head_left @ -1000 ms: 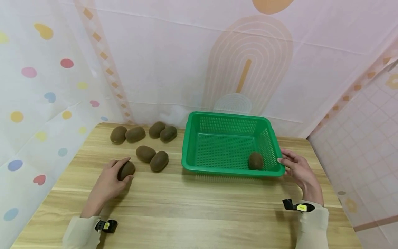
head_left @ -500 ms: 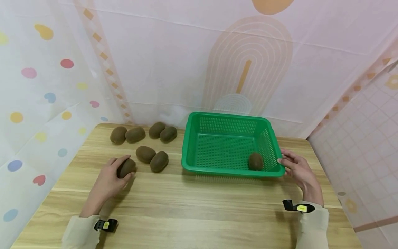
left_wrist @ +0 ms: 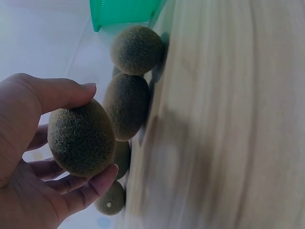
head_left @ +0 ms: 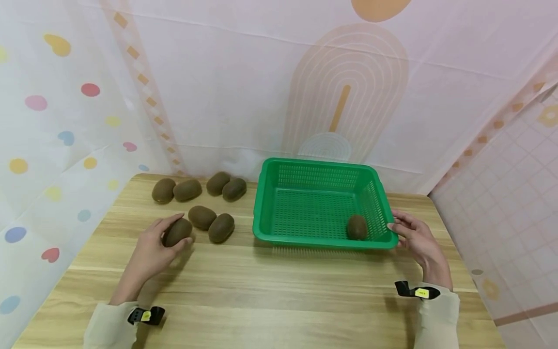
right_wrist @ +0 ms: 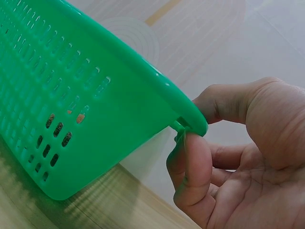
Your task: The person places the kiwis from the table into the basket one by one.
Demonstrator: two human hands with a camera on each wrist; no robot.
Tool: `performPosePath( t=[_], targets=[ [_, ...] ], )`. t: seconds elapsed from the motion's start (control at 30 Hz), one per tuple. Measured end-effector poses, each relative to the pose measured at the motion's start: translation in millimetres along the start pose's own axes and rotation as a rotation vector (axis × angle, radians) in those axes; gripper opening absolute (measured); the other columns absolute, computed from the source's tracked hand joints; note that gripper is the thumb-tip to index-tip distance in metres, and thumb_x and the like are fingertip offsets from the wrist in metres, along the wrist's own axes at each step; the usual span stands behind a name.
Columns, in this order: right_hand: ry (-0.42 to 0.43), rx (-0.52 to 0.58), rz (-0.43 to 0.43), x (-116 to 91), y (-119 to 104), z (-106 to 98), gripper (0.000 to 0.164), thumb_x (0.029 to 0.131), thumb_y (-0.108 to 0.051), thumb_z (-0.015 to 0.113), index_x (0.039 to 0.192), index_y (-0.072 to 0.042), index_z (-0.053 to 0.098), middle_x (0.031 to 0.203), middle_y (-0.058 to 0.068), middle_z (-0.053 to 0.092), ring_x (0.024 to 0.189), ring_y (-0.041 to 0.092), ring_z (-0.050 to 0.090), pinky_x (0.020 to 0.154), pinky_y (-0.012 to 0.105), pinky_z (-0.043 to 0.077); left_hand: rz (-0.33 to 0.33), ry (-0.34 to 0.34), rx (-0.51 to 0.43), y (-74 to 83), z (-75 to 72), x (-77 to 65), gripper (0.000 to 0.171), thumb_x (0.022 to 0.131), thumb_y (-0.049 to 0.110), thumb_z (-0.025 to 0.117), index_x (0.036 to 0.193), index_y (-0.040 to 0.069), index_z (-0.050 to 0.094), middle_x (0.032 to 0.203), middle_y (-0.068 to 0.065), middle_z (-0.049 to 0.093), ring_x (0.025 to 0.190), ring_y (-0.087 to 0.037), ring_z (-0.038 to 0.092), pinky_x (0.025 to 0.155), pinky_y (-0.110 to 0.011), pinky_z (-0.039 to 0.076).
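Note:
My left hand (head_left: 152,249) grips a brown fuzzy kiwi (left_wrist: 82,138) between thumb and fingers; the left wrist view shows it raised off the wooden table. Just beyond it lie two kiwis side by side, one kiwi (head_left: 202,217) touching another kiwi (head_left: 221,228). At the right, my right hand (head_left: 414,237) pinches the rim of a green plastic basket (right_wrist: 119,90), thumb on top and fingers beneath. Inside the basket, near its front right corner, rests a single kiwi (head_left: 357,228), partly visible through the slots in the right wrist view.
Farther back on the wooden table (head_left: 279,300) sit two more pairs, with one kiwi (head_left: 163,191) at the far left and another kiwi (head_left: 234,189) nearer the basket. A patterned cloth wall (head_left: 235,87) stands right behind the table, with more cloth along both sides.
My left hand has lifted its kiwi slightly off the table and shifted it a little away from me. The right hand keeps its hold on the basket rim.

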State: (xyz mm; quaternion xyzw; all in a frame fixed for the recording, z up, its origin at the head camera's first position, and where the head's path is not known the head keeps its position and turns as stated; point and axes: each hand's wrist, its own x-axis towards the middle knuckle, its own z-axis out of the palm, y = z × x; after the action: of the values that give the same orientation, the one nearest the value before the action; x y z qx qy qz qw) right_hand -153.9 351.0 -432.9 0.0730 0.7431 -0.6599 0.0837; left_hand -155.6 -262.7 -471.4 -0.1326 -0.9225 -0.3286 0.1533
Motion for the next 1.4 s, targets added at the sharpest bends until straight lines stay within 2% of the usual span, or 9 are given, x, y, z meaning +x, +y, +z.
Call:
performPosePath(
  t=[0.1,0.17,0.37,0.5,0.7,1.1,1.4],
  targets=[
    [0.001,0.001,0.000,0,0,0,0.061,0.102,-0.016,0.065,0.154,0.000,0.037,0.107,-0.012,0.063,0.086,0.002,0.064,0.064,0.022,0.055,-0.003,0.001,-0.019,2.3,-0.9,3.1,0.063,0.083,0.011,0.086,0.140,0.004,0.060,0.114,-0.022,0.066,0.087,-0.031,0.063,0.066,-0.026,0.049],
    [0.003,0.002,-0.002,0,0,0,0.060,0.102,-0.016,0.065,0.154,0.000,0.038,0.107,-0.012,0.063,0.085,0.002,0.064,0.064,0.021,0.055,0.005,0.006,-0.020,4.1,-1.2,5.7,0.063,0.083,0.011,0.086,0.140,0.004,0.061,0.112,-0.021,0.067,0.084,-0.026,0.061,0.064,-0.023,0.048],
    [0.000,0.005,-0.009,0,0,0,0.059,0.102,-0.015,0.065,0.153,0.000,0.039,0.106,-0.012,0.064,0.085,0.002,0.064,0.063,0.021,0.055,0.026,0.018,-0.017,10.2,-0.2,12.0,0.063,0.082,0.013,0.087,0.139,0.006,0.062,0.117,-0.019,0.069,0.092,-0.018,0.058,0.070,-0.014,0.045],
    [-0.008,0.005,-0.009,0,1,0,0.060,0.102,-0.015,0.064,0.153,0.001,0.038,0.107,-0.011,0.064,0.085,0.002,0.064,0.063,0.021,0.055,0.022,0.008,-0.035,15.1,0.7,15.3,0.063,0.084,0.016,0.087,0.141,0.008,0.061,0.121,-0.017,0.069,0.096,-0.016,0.057,0.073,-0.013,0.044],
    [-0.011,0.009,-0.009,0,1,0,0.060,0.103,-0.015,0.064,0.154,0.000,0.038,0.107,-0.011,0.064,0.086,0.002,0.065,0.064,0.021,0.056,0.017,0.001,-0.069,24.3,2.3,21.7,0.063,0.086,0.020,0.085,0.143,0.011,0.060,0.130,-0.016,0.068,0.101,-0.019,0.061,0.075,-0.012,0.047],
    [-0.010,0.014,-0.013,0,2,-1,0.057,0.102,-0.015,0.065,0.152,0.000,0.040,0.106,-0.012,0.064,0.086,0.002,0.065,0.065,0.022,0.057,0.040,-0.002,-0.107,39.2,9.7,36.3,0.064,0.087,0.020,0.084,0.145,0.012,0.059,0.135,-0.016,0.067,0.102,-0.024,0.065,0.074,-0.015,0.050],
    [-0.012,0.029,-0.013,-1,0,0,0.054,0.102,-0.015,0.065,0.150,-0.002,0.042,0.106,-0.012,0.065,0.085,0.001,0.065,0.064,0.021,0.056,0.057,-0.008,-0.147,52.0,14.8,47.3,0.062,0.087,0.023,0.084,0.143,0.013,0.061,0.137,-0.012,0.066,0.110,-0.028,0.067,0.083,-0.011,0.048]
  ],
)
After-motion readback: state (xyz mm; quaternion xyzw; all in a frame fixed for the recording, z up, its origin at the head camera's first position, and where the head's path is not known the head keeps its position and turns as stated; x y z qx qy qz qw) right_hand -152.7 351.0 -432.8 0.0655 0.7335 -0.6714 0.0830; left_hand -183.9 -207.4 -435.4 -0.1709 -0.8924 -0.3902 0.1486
